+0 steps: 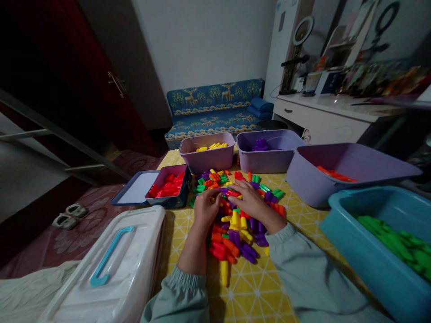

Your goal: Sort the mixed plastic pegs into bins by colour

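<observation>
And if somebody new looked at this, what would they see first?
Probably the bright heap of mixed pieces on the yellow tablecloth, mid-picture, with the left hand and right hand over it. Next, perhaps the turquoise bin with green pieces at lower right, and the dark box of red pieces left of the heap.

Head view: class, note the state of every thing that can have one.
Pile: loose, mixed colours
Left hand: curled at the pile; grip unclear
Right hand: extended over the pile; grip unclear
Dark box: open, lid laid back, red pieces inside
Pink bin: open, yellow pieces inside
Middle purple bin: open, purple pieces inside
Right purple bin: open, orange-red pieces inside
Teal bin: open, green pieces inside
White lid: handle folded flat
Drawer: shut
</observation>
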`<state>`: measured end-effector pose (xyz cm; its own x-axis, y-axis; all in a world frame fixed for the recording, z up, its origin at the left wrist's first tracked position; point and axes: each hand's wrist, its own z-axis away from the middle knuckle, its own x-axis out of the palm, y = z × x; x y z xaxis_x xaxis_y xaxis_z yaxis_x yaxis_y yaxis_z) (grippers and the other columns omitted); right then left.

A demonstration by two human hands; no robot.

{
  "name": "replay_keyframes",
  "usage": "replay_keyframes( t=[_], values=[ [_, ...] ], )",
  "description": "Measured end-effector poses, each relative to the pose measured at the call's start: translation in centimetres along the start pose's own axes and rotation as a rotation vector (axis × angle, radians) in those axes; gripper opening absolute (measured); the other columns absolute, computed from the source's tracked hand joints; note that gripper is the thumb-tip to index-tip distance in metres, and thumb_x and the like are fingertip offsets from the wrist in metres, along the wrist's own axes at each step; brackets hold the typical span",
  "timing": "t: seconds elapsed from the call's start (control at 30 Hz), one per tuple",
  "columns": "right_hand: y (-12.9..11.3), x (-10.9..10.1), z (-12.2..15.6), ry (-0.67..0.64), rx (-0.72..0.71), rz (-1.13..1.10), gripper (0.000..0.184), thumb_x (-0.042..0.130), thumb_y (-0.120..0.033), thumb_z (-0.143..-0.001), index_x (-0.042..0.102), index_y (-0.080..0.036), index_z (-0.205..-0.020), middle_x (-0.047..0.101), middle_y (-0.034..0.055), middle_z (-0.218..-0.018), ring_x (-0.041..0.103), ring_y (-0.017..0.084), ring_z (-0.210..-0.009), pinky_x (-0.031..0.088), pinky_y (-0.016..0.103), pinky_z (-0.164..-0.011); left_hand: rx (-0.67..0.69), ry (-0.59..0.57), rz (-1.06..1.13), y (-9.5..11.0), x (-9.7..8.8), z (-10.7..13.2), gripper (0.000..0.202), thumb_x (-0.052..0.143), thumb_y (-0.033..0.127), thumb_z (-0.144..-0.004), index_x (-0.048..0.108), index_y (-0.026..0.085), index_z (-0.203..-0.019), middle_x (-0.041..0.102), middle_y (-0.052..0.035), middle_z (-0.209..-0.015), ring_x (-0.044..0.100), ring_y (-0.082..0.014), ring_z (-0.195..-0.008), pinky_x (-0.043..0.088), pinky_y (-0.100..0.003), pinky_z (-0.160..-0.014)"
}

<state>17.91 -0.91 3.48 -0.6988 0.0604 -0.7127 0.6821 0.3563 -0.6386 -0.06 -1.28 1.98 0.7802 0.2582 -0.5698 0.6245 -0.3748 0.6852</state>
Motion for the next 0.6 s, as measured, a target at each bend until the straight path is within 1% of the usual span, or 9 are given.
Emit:
replay_keyframes(
  t=[0.07, 0.1, 0.17, 0.27, 0.33, 0.4, 0.5, 0.6],
  values=[
    [0.2, 0.6, 0.3, -0.055, 0.025, 0.146, 0.043, 0.063, -0.035, -0.085, 0.064, -0.023, -0.126, 0.049, 0.0131, -0.143, 0.035, 0.032, -0.139, 0.026, 0.053, -0.114, 0.008, 0.001, 0.000, 0.0, 0.0, 0.0, 0.014, 0.061, 0.023, -0.083, 0.073, 0.020, -0.091, 0.076, -0.0038, -0.089, 0.070, -0.0179, -0.081, 0.054, -0.030, -0.077],
    [0.2, 0.6, 0.3, -0.064, 0.030, 0.177, 0.041, 0.060, -0.035, -0.087, 0.063, -0.024, -0.126, 0.051, 0.0128, -0.142, 0.036, 0.032, -0.138, 0.026, 0.054, -0.113, 0.011, 0.004, 0.000, 0.0, 0.1, 0.0, 0.014, 0.061, 0.022, -0.083, 0.073, 0.020, -0.091, 0.076, -0.0038, -0.088, 0.070, -0.0178, -0.081, 0.054, -0.029, -0.077],
    [-0.1, 0.3, 0.2, -0.042, 0.022, 0.164, 0.038, 0.055, -0.031, -0.090, 0.063, -0.022, -0.126, 0.057, 0.0125, -0.136, 0.046, 0.028, -0.132, 0.031, 0.050, -0.112, 0.020, 0.023, 0.010, -0.1, 0.2, -0.1, 0.015, 0.061, 0.022, -0.083, 0.072, 0.020, -0.093, 0.075, -0.0041, -0.088, 0.070, -0.0176, -0.082, 0.054, -0.029, -0.077],
    [-0.8, -0.2, -0.1, 0.026, 0.014, -0.013, 0.035, 0.055, -0.024, -0.088, 0.063, -0.019, -0.122, 0.065, 0.0107, -0.124, 0.058, 0.022, -0.118, 0.040, 0.040, -0.106, 0.058, 0.059, 0.065, -0.1, 0.3, -0.1, 0.023, 0.062, 0.022, -0.083, 0.069, 0.020, -0.105, 0.074, -0.0057, -0.095, 0.069, -0.0177, -0.085, 0.054, -0.030, -0.081],
    [-1.3, -0.1, -0.3, 0.046, 0.016, -0.167, 0.033, 0.057, -0.022, -0.086, 0.064, -0.019, -0.118, 0.068, 0.0080, -0.118, 0.062, 0.020, -0.111, 0.045, 0.036, -0.100, 0.087, 0.063, 0.113, 0.0, 0.3, -0.1, 0.029, 0.062, 0.025, -0.086, 0.066, 0.020, -0.113, 0.072, -0.0073, -0.103, 0.068, -0.0184, -0.090, 0.053, -0.031, -0.085],
    [-1.6, 0.3, -0.3, 0.038, -0.002, -0.293, 0.029, 0.057, -0.021, -0.084, 0.064, -0.020, -0.112, 0.069, 0.0056, -0.114, 0.064, 0.018, -0.104, 0.049, 0.033, -0.095, 0.109, 0.043, 0.138, 0.1, 0.3, -0.1, 0.031, 0.060, 0.028, -0.087, 0.064, 0.021, -0.117, 0.071, -0.0079, -0.110, 0.067, -0.0193, -0.097, 0.052, -0.032, -0.089],
    [-1.9, 1.0, -0.3, 0.015, -0.028, -0.389, 0.029, 0.056, -0.018, -0.082, 0.064, -0.019, -0.109, 0.070, 0.0050, -0.111, 0.066, 0.016, -0.097, 0.051, 0.031, -0.089, 0.126, 0.018, 0.132, 0.1, 0.3, -0.1, 0.029, 0.060, 0.028, -0.087, 0.066, 0.021, -0.114, 0.072, -0.0077, -0.111, 0.067, -0.0206, -0.101, 0.051, -0.032, -0.091],
    [-1.9, 1.1, -0.3, -0.014, -0.017, -0.431, 0.035, 0.055, -0.014, -0.080, 0.062, -0.019, -0.114, 0.069, 0.0056, -0.112, 0.067, 0.015, -0.097, 0.052, 0.029, -0.086, 0.103, 0.007, 0.147, 0.1, 0.3, 0.0, 0.024, 0.063, 0.029, -0.085, 0.067, 0.019, -0.106, 0.074, -0.0069, -0.101, 0.069, -0.0197, -0.093, 0.053, -0.030, -0.083]
  ],
)
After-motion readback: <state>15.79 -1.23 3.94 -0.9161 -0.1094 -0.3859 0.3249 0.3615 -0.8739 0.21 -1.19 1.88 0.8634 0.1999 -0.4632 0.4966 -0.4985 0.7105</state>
